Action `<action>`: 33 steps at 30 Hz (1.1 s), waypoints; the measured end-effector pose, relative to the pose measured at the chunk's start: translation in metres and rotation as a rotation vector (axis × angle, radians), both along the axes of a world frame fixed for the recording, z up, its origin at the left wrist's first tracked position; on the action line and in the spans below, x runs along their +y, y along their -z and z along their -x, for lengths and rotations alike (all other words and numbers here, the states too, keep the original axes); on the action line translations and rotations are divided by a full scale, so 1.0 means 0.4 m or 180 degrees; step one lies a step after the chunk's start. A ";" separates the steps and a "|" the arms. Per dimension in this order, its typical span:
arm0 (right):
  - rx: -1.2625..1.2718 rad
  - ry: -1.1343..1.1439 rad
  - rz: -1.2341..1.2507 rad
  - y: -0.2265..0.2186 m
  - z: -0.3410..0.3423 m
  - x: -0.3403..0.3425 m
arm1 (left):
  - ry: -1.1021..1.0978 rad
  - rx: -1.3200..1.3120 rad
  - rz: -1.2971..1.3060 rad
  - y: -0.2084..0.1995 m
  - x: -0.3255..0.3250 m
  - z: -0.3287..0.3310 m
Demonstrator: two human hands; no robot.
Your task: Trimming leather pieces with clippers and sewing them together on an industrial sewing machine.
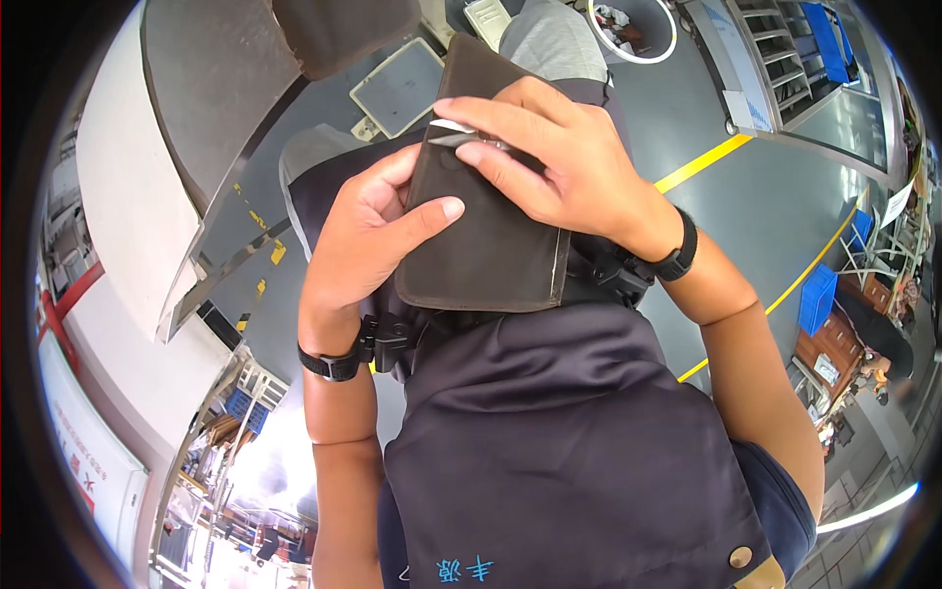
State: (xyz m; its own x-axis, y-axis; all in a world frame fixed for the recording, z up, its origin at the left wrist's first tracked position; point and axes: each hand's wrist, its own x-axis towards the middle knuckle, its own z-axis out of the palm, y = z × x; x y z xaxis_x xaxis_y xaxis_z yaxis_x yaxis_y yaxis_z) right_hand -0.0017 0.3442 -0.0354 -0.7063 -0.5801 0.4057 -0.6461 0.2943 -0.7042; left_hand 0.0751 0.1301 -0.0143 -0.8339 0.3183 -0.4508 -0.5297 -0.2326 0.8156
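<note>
A flat dark brown panel that looks like leather (481, 260), with rounded lower corners and a pale cut edge on its right side, lies over my lap. Gripping its left edge, my left hand (363, 221) has the thumb on top and the fingers curled partly out of sight behind it. My right hand (584, 167) rests over the upper part of the panel. Between its thumb and fingers is a small pair of metal thread snips (456, 138), blades pointing left at the panel's left edge. The palm hides the handles. A dark apron (549, 422) covers my front.
To the left stands a worktable with a pale top (123, 177) and a dark sheet (221, 88). A grey-topped pedal (397, 86) sits on the floor ahead. Far right are a white bin (675, 39) of scraps, a metal rack (770, 44), blue crates (816, 299) and another person (873, 329).
</note>
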 end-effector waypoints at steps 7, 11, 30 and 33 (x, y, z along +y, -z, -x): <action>0.0568 0.0079 -0.0042 0.008 -0.011 -0.001 | -0.0003 -0.0077 -0.0083 0.003 0.000 -0.003; 0.0741 0.0061 -0.0194 0.008 -0.015 0.005 | -0.0069 -0.0087 -0.0066 0.013 0.009 -0.008; 0.0111 0.0173 -0.0149 -0.001 -0.049 -0.008 | -0.0128 -0.0160 0.0162 0.003 0.009 0.000; 0.0238 0.0149 -0.0132 0.003 -0.047 -0.008 | -0.0157 -0.0185 0.0159 0.005 0.011 -0.002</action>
State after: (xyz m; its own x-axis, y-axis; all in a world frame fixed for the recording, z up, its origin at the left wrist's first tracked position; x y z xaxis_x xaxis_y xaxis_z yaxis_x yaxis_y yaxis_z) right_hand 0.0173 0.3410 -0.0367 -0.7016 -0.5646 0.4347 -0.6814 0.3532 -0.6410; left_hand 0.0760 0.1344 -0.0163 -0.8201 0.2533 -0.5131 -0.5653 -0.2195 0.7951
